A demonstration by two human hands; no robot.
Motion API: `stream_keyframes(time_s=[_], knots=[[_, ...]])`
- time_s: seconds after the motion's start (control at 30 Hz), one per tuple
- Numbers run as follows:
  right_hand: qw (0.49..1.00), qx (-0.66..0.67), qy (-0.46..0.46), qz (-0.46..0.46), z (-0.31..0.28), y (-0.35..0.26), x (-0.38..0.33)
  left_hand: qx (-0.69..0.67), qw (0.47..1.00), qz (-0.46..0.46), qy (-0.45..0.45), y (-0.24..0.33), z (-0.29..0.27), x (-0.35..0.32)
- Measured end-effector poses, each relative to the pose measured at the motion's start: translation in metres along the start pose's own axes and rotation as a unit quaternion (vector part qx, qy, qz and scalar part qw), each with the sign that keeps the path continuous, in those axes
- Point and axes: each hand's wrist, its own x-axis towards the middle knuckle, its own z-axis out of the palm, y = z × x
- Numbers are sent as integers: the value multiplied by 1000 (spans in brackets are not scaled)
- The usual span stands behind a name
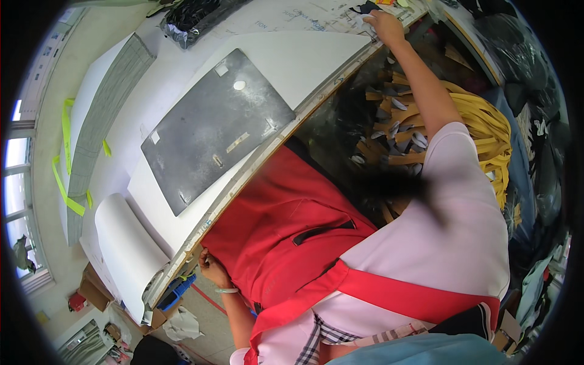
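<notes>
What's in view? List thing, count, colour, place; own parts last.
Table: one, whitish, upper left to centre
Sheet: count unclear, white, on the table
Board: one, dark grey, on the sheet
Roll: one, white, below the stack
Stack: one, white, grey sides, left
Strips: several, yellow-green, around the stack
Bundle: one, black, table's top
Straps: many, yellow to brown, right
Bags: uncounted, black, upper right
Boxes: uncounted, brown, lower left
Window panes: several, bright, left
Apron: one, red, worn
Shirt: one, pink, worn
Left hand: one, bare, beside the apron
Right hand: one, bare, picture's top right
</notes>
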Motion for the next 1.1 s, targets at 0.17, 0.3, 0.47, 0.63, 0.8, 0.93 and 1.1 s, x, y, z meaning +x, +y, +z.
stream_keyframes(time_s=[0.17,0.3,0.47,0.63,0.8,0.93,1.1], knots=[[988,-92,85,-92,-55,-39,-11,-12,999,34,5,-4,-1,-1],[993,-119,-26,-15,-47,-32,-14,-12,1000,21,-6,-1,5,4],[964,-26,-251,87,-90,-60,7,-22,1000,2,3,-4,-1,1],[963,120,-201,136,-93,-38,12,0,1000,22,-1,-9,3,7],[947,264,-137,119,-68,-27,2,-40,999,11,-10,-14,2,8],[917,294,-228,141,-143,-75,-7,-61,998,13,-14,-9,3,5],[955,172,-227,79,-102,-55,-5,-39,999,31,-7,-9,1,4]])
